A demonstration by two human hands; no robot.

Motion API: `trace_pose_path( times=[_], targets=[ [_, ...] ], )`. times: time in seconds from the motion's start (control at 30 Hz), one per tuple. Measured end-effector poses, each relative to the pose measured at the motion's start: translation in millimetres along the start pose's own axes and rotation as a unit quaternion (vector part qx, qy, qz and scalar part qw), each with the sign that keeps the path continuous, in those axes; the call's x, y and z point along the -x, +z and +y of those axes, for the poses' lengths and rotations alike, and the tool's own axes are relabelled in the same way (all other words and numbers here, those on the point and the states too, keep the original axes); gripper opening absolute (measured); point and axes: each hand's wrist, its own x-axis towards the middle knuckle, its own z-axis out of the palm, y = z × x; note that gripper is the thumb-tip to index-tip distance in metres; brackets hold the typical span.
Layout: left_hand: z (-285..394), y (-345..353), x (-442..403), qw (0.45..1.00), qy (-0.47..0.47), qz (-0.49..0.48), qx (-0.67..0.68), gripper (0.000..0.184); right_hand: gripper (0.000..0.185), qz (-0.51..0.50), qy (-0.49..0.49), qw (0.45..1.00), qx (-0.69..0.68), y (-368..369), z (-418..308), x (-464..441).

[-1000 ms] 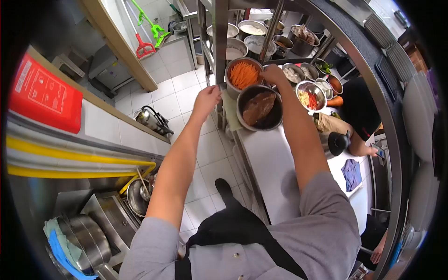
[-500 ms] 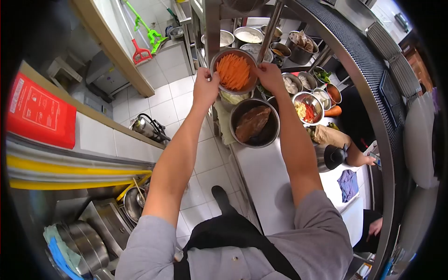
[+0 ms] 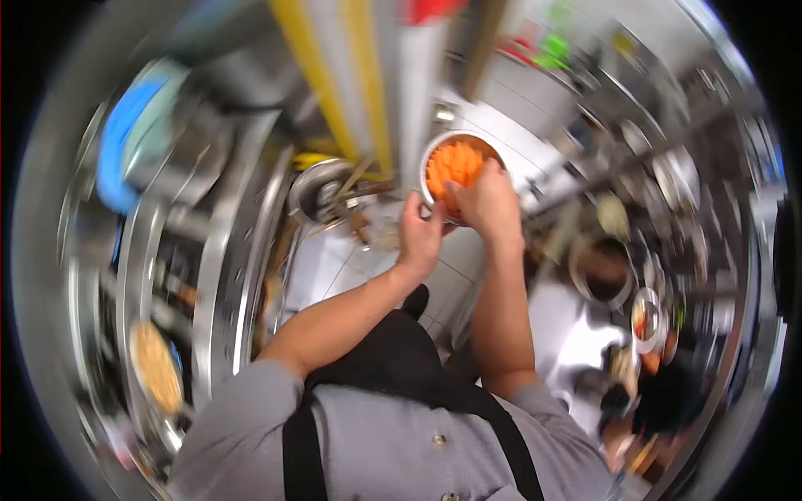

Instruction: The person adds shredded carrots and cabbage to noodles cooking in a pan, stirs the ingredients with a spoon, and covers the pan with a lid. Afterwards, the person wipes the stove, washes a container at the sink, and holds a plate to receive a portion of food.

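A round metal bowl (image 3: 496,150) of orange carrot strips (image 3: 454,164) is held out over the floor in front of me. My left hand (image 3: 423,232) grips the bowl at its near left side, the fingers partly hidden beneath it. Over the bowl's right side, my right hand (image 3: 493,204) reaches in, with thumb and fingers closed around some of the strips. Its fingertips are partly hidden among the carrots.
On the left, a metal pan (image 3: 322,188) sits by the stove, and an oval tan item (image 3: 157,367) lies farther down. To the right, a blurred counter (image 3: 547,326) bears a pot (image 3: 601,269) and several bowls. A person's dark clothing (image 3: 672,392) shows at lower right.
The view has swung left, away from the shelf and counter. The carrot bowl came along, nearer to my body. My right hand has moved from the bowl's rim into the carrots.
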Motion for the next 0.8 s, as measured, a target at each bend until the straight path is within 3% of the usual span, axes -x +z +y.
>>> trace_pose_path(
  times=[0.03,0.07,0.1,0.17,0.23,0.27,0.3,0.37,0.47,0.5,0.57,0.6,0.8],
  targets=[
    [-8,-38,-2,0.994,0.046,0.059,-0.073,0.011,0.068,-0.014,-0.036,0.999,-0.014,22,-28,0],
    [10,-64,2,0.992,0.059,0.104,-0.050,0.011,0.070,-0.055,-0.079,0.994,-0.045,41,-62,2],
    [35,-91,12,0.986,0.073,0.149,-0.026,0.010,0.071,-0.105,-0.085,0.989,-0.064,58,-99,6],
    [100,-154,48,0.948,0.138,0.263,-0.114,0.012,0.074,-0.167,-0.181,0.959,-0.140,90,-183,34],
    [148,-226,81,0.914,0.187,0.344,-0.105,0.012,0.075,-0.232,-0.241,0.935,-0.114,116,-279,69],
    [163,-264,93,0.911,0.204,0.358,-0.004,0.014,0.075,-0.254,-0.272,0.922,-0.110,141,-320,90],
    [196,-298,123,0.904,0.140,0.402,-0.034,0.016,0.075,-0.263,-0.352,0.888,-0.139,164,-362,111],
    [221,-384,157,0.820,0.272,0.491,-0.113,0.017,0.075,-0.291,-0.461,0.826,-0.143,243,-447,143],
    [250,-504,229,0.762,0.277,0.574,-0.112,0.017,0.079,-0.383,-0.502,0.770,-0.088,291,-569,257],
    [255,-538,254,0.751,0.260,0.598,-0.104,0.017,0.081,-0.396,-0.539,0.738,-0.089,303,-598,296],
    [265,-595,299,0.714,0.288,0.632,-0.082,0.015,0.078,-0.423,-0.539,0.727,-0.043,334,-647,369],
    [273,-615,325,0.709,0.241,0.658,-0.079,0.014,0.079,-0.435,-0.547,0.713,-0.054,350,-663,399],
    [290,-682,414,0.684,0.208,0.699,0.020,0.014,0.056,-0.506,-0.560,0.656,-0.014,408,-711,513]
  ],
)
